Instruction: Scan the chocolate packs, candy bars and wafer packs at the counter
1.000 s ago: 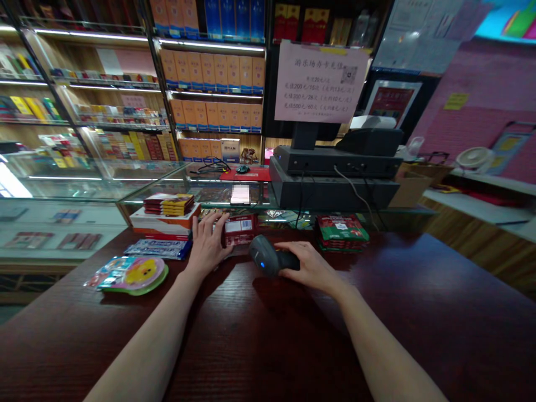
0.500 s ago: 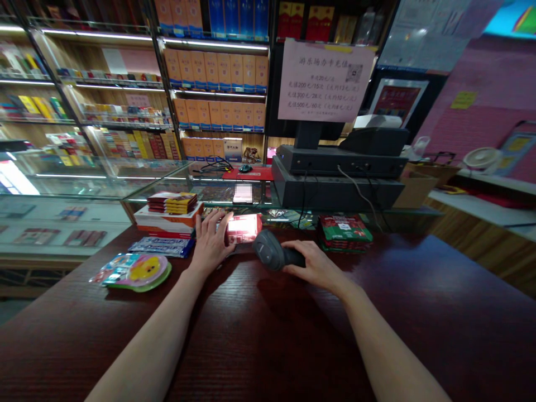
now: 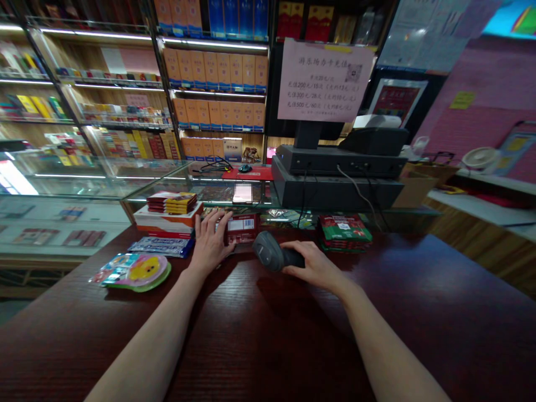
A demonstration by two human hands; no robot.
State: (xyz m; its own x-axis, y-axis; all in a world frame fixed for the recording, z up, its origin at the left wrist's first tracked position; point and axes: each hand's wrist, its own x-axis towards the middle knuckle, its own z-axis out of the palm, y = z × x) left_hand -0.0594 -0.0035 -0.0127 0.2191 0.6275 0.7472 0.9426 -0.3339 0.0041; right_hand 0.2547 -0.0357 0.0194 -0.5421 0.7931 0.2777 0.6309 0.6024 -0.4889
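Observation:
My right hand [image 3: 312, 262] is wrapped round the handle of a dark grey barcode scanner [image 3: 268, 251], whose head points left and away from me. In front of the scanner stands a dark red packet [image 3: 243, 226] with a white barcode label facing up toward me. My left hand [image 3: 211, 240] grips the packet's left end, thumb on the near side and fingers over the far side; that end is hidden by the hand. Just left of this hand lie a blue and white packet [image 3: 161, 246] and a white-and-orange box [image 3: 167, 219] topped with small red and yellow packets [image 3: 172, 202].
A toy in a blister pack [image 3: 142, 272] lies at the left of the dark wooden counter [image 3: 234, 340]. Green and red packets [image 3: 344, 231] are stacked right of centre. Behind them stand a glass case [image 3: 161, 177] and a cash register [image 3: 339, 178] with a paper sign [image 3: 324, 81].
The bright red-white light on the packet has gone out, and its barcode now shows. Both hands, the packet and the scanner stay in nearly the same place.

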